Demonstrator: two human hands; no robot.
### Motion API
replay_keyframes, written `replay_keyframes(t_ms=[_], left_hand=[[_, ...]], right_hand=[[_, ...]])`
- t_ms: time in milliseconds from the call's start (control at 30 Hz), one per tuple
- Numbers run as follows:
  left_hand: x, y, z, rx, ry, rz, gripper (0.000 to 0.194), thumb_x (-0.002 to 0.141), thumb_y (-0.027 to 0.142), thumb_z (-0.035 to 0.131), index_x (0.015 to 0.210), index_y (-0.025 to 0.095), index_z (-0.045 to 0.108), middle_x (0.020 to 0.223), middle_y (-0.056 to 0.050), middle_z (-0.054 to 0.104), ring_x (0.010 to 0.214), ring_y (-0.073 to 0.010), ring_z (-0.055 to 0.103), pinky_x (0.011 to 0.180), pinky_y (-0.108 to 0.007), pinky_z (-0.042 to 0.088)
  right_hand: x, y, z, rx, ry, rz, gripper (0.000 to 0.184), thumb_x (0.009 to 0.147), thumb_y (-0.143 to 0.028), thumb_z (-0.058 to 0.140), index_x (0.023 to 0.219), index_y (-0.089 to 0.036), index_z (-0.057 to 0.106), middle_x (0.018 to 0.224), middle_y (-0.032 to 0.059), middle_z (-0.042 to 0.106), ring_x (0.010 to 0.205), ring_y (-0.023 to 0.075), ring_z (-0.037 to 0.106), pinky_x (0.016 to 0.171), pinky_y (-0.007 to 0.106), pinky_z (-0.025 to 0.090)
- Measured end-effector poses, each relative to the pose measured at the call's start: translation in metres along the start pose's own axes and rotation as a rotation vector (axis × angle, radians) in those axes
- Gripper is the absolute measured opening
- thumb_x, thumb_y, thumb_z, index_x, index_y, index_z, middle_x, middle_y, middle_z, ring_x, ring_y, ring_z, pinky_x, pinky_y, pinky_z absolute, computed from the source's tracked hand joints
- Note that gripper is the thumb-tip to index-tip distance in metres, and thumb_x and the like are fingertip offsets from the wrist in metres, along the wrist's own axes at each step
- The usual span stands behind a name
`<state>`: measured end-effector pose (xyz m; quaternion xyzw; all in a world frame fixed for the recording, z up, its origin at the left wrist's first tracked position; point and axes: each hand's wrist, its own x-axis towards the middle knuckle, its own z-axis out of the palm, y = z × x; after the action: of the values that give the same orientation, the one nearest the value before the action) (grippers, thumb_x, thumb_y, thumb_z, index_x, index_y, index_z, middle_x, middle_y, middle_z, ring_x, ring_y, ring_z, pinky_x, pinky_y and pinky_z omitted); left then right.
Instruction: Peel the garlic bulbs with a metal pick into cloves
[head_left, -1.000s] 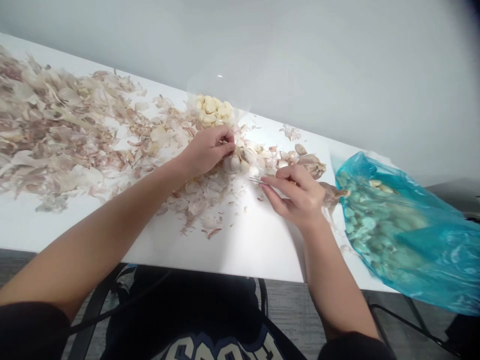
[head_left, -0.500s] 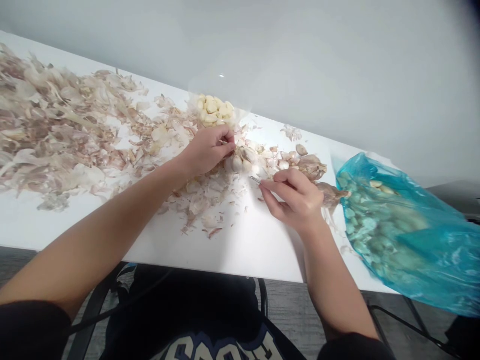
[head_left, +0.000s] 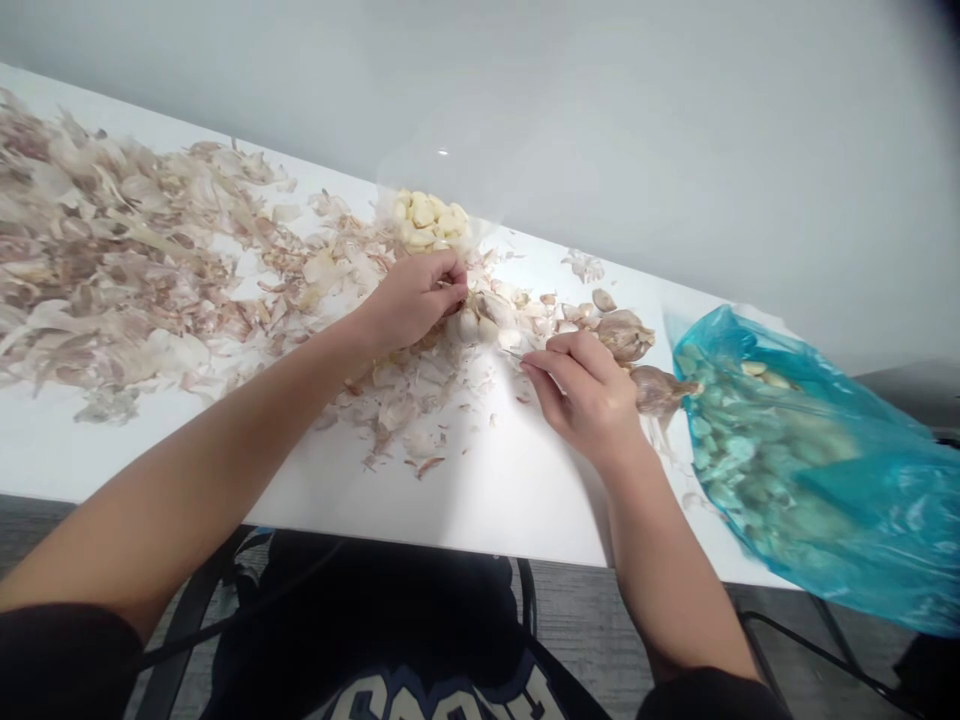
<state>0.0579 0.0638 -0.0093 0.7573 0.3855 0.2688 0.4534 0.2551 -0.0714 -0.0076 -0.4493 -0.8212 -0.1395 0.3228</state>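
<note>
My left hand (head_left: 415,298) is curled shut over a garlic clove among loose cloves (head_left: 487,318) on the white table (head_left: 480,480). My right hand (head_left: 589,390) lies just right of it, fingers pinched on a thin metal blade (head_left: 513,353) whose tip points left toward the cloves. A clear bag of peeled yellow cloves (head_left: 430,222) sits just behind my left hand. Two whole garlic bulbs (head_left: 627,334) lie beyond my right hand.
A wide heap of papery garlic skins (head_left: 112,260) covers the table's left part. A blue plastic bag of garlic (head_left: 787,460) lies at the right, overhanging the table edge. A grey wall stands behind. Below the near edge are my dark clothes and a chair frame.
My right hand has slid slightly up and left, bringing the blade nearer the cloves. My left hand has stayed almost in place.
</note>
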Motion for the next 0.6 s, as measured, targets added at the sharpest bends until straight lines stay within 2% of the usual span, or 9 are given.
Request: replay_keyframes(t_ms=[133,333,467,600], left_hand=[[0.003,-0.004,0.0,-0.057,-0.029,-0.011,0.009,0.083,0.019,0.054,0.074,0.02,0.055,0.063,0.001,0.055,0.055,-0.0119,0.046,0.053,-0.028,0.034],[0.006,-0.008,-0.003,-0.135,-0.031,-0.061,0.01,0.083,0.018,0.055,0.073,0.02,0.054,0.057,0.003,0.046,0.05,-0.0106,0.038,0.05,-0.028,0.032],[0.006,-0.009,-0.003,-0.165,-0.033,-0.068,0.009,0.082,0.017,0.056,0.074,0.02,0.055,0.058,0.002,0.049,0.049,-0.01,0.04,0.048,-0.026,0.031],[0.005,-0.005,-0.002,-0.181,-0.029,-0.081,0.009,0.08,0.015,0.056,0.072,0.019,0.055,0.059,0.001,0.053,0.05,-0.0102,0.043,0.049,-0.026,0.033]], right_hand=[[-0.002,0.002,0.0,0.022,-0.079,0.036,0.013,0.09,-0.012,0.054,0.097,-0.018,0.063,0.088,0.0072,0.061,0.079,0.0152,0.057,0.067,0.028,0.049],[-0.003,0.008,-0.004,0.0,-0.183,0.06,0.011,0.09,-0.013,0.054,0.089,-0.016,0.064,0.085,0.0067,0.061,0.077,0.0152,0.058,0.066,0.029,0.048],[-0.002,0.014,-0.011,-0.04,-0.059,0.02,0.009,0.087,-0.014,0.059,0.091,-0.019,0.064,0.082,0.0046,0.059,0.075,0.014,0.057,0.065,0.028,0.049],[-0.001,0.01,-0.011,-0.035,0.065,0.0,0.014,0.083,-0.014,0.066,0.096,-0.021,0.066,0.082,0.0047,0.059,0.075,0.0132,0.057,0.063,0.027,0.049]])
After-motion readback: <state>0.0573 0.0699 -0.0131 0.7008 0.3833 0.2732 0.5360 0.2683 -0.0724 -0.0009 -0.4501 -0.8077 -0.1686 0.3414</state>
